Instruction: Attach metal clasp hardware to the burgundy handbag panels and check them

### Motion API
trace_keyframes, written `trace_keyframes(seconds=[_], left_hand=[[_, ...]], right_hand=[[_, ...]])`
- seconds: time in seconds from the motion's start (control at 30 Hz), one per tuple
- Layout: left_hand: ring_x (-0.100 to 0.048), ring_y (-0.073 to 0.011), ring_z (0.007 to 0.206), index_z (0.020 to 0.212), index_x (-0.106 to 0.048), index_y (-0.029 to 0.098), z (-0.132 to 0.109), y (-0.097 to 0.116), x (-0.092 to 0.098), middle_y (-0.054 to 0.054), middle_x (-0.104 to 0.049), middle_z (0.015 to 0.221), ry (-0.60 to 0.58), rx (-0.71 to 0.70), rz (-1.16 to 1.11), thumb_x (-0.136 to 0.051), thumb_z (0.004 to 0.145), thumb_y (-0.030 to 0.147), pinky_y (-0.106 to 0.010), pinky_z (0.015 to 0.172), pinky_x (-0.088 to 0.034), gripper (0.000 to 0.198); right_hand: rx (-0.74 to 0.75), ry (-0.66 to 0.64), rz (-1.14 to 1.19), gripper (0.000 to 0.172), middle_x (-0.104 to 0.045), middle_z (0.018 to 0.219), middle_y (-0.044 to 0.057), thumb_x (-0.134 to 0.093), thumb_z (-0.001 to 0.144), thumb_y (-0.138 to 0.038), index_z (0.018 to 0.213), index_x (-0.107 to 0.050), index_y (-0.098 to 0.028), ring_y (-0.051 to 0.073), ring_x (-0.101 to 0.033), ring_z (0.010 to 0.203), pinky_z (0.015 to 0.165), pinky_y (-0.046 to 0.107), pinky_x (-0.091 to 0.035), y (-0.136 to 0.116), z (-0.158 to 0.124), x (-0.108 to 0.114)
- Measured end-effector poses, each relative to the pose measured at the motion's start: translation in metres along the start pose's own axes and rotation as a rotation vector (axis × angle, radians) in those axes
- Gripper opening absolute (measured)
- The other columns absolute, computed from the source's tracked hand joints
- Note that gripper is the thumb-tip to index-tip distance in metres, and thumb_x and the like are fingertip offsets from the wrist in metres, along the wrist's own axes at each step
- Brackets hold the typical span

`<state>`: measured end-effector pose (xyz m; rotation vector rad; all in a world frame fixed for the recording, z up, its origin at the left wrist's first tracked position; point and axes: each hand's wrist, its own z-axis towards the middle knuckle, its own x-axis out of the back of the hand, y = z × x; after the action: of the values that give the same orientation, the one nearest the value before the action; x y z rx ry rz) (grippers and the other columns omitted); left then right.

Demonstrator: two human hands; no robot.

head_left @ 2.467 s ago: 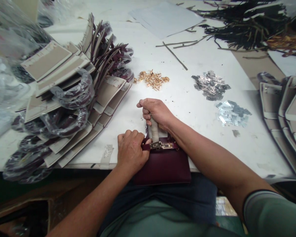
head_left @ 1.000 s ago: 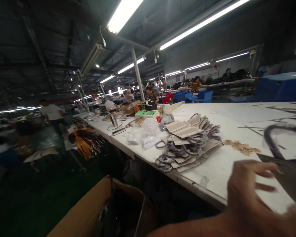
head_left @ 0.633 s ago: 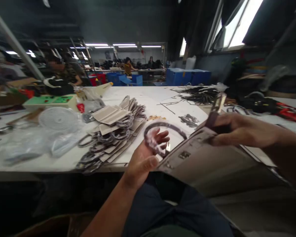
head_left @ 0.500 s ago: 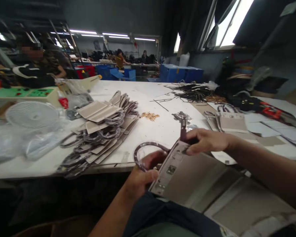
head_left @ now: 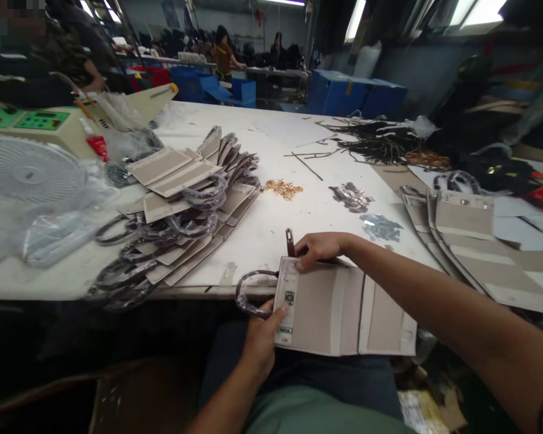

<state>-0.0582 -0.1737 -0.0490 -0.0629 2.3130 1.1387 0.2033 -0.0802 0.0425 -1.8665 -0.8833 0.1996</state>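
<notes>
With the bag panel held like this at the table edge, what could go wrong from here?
1. The bag panel lies partly off the table, over the lap. Only the left hand and the right hand steady it, so it may slip down.
2. The right forearm passes close to the silver plates; a sweep might scatter them.

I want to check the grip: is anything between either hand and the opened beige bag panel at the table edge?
Nothing visible. The left hand pinches the bag panel at its near-left edge, beside the wrapped handle; the right hand holds its far edge by the strap. Both touch it directly.
</notes>
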Motion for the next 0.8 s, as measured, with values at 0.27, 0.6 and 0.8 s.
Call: trace_keyframes(seconds=[0.27, 0.6, 0.8], left_hand=[[-0.076, -0.03, 0.09, 0.111, -0.077, 0.013, 0.0, -0.007, -0.004, -0.013, -0.08, 0.096, 0.116, 0.068, -0.076, -0.095, 0.063, 0.043, -0.037, 0.082, -0.06, 0.06], [-0.076, -0.0277, 0.076, 0.091, -0.076, 0.011, 0.011, 0.004, -0.016, -0.01, -0.079, 0.081, 0.187, 0.078, -0.083, -0.095, 0.058, 0.038, -0.034, 0.07, -0.058, 0.046], [-0.075, -0.0271, 0.076, 0.087, -0.076, 0.011, 0.01, 0.009, -0.025, -0.009, -0.078, 0.078, 0.203, 0.073, -0.122, -0.091, 0.059, 0.032, -0.034, 0.072, -0.058, 0.038]], right_hand=[[-0.061, 0.056, -0.239, 0.038, -0.068, 0.076, -0.001, -0.084, 0.073, -0.05, 0.092, -0.079, -0.018, 0.016, -0.056, 0.072, 0.065, 0.027, -0.039, 0.01, 0.017, 0.006], [0.431, 1.274, 0.19, 0.037, -0.061, 0.061, 0.001, -0.07, 0.095, -0.051, 0.076, -0.067, -0.02, 0.014, -0.053, 0.047, 0.042, 0.027, -0.041, -0.043, -0.037, -0.082], [0.517, 1.336, 0.412, 0.037, -0.064, 0.069, 0.003, -0.07, 0.097, -0.048, 0.073, -0.063, -0.021, 0.016, -0.059, 0.059, 0.054, 0.03, -0.049, -0.006, -0.009, -0.131]])
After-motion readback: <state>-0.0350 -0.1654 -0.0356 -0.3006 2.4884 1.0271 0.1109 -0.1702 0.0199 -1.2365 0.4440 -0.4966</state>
